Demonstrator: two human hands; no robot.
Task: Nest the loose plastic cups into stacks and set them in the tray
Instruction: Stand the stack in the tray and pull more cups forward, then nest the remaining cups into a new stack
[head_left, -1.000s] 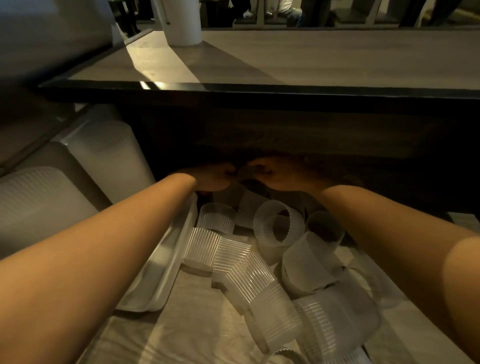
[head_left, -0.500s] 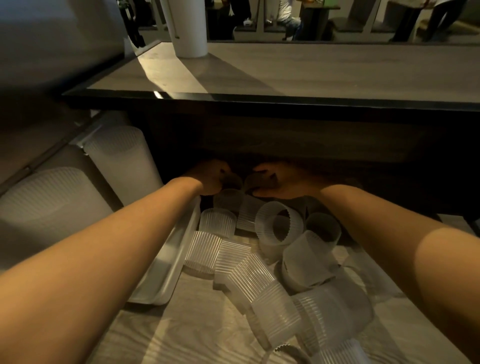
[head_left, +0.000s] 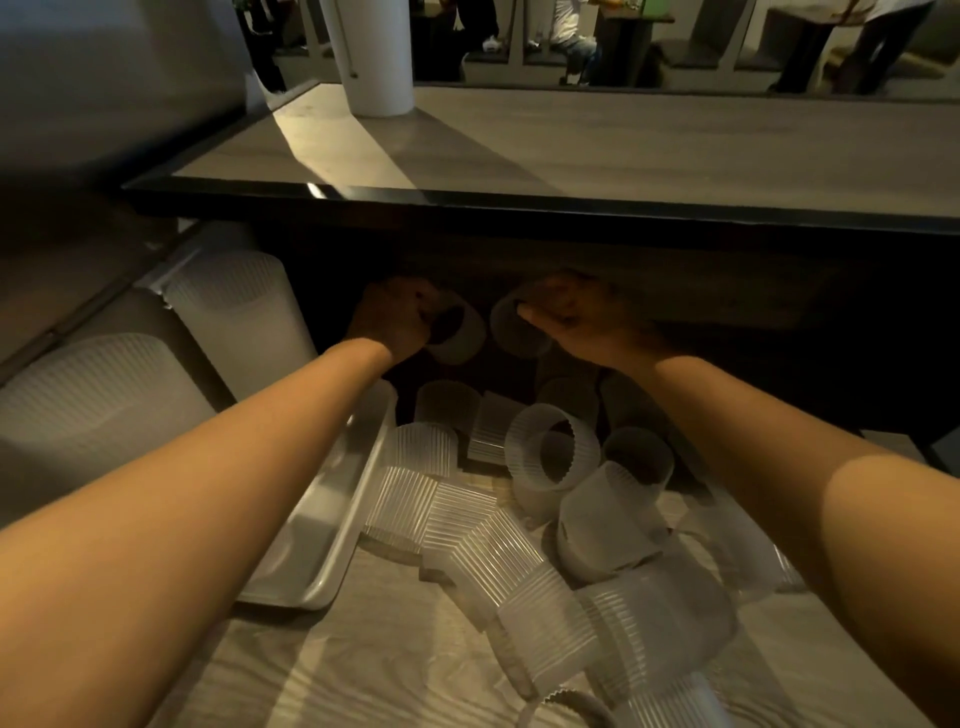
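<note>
Several ribbed translucent plastic cups (head_left: 550, 457) lie jumbled on the wood-grain surface below me. A white tray (head_left: 322, 540) sits to their left, partly under my left forearm. My left hand (head_left: 395, 317) grips one cup (head_left: 460, 332) in the shadow under the counter. My right hand (head_left: 576, 312) holds another cup (head_left: 511, 327) beside it, the two cups a little apart with their mouths turned toward each other. Both hands are dim in the shade.
A dark-edged counter (head_left: 571, 202) overhangs the hands. Tall stacks of nested cups (head_left: 234, 317) lie at the left. A white cylinder (head_left: 374, 57) stands on the counter top. People's legs show in the far background.
Both hands have lifted from the pile, each with a cup, and have drawn slightly apart. The view has tilted so the counter sits lower in frame.
</note>
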